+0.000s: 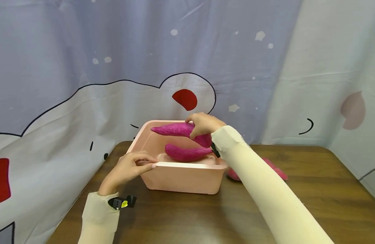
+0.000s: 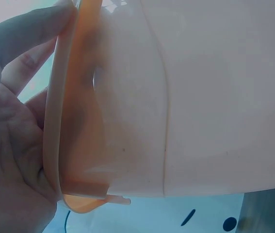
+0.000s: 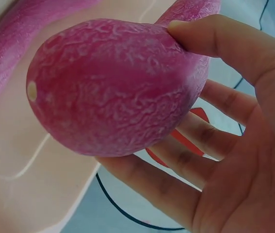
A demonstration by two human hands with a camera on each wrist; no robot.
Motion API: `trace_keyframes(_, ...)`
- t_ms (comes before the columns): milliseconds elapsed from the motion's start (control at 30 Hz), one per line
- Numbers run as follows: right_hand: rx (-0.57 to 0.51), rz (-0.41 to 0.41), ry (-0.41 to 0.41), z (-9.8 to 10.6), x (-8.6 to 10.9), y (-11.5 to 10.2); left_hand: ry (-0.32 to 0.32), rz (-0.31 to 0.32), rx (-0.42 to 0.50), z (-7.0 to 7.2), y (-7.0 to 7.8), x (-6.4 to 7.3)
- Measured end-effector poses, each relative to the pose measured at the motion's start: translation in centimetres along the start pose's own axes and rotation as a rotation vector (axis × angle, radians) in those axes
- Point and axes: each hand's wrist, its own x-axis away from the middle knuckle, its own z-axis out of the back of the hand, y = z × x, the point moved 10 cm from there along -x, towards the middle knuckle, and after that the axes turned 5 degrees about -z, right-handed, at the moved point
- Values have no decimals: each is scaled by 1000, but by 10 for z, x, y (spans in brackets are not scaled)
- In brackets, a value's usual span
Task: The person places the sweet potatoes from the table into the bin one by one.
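My right hand [image 1: 205,123] holds a long magenta sweet potato [image 1: 172,129] over a pale pink plastic bin [image 1: 184,178]. The right wrist view shows its wide, wrinkled end [image 3: 118,87] between the thumb and the spread fingers. Inside the bin lies another magenta sweet potato [image 1: 185,154], apart from the held one. With my left hand [image 1: 129,169] I grip the bin's near rim at its left part; the left wrist view has thumb and fingers about the rim [image 2: 54,121].
On the wooden table [image 1: 321,189], right of the bin, pinkish-red pieces [image 1: 275,169] lie partly hidden by my right sleeve. Behind the table hangs a patterned curtain [image 1: 129,51], close to the bin's back.
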Motion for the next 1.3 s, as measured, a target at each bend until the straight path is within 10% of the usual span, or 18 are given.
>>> trace_keyframes(700, -7, -12, -224, -71, -6, 15, -11, -9, 42, -12, 9, 0)
trace_keyframes(1300, 50, -113, -316, -89, -6, 31, -8, -17, 50, -12, 12, -1)
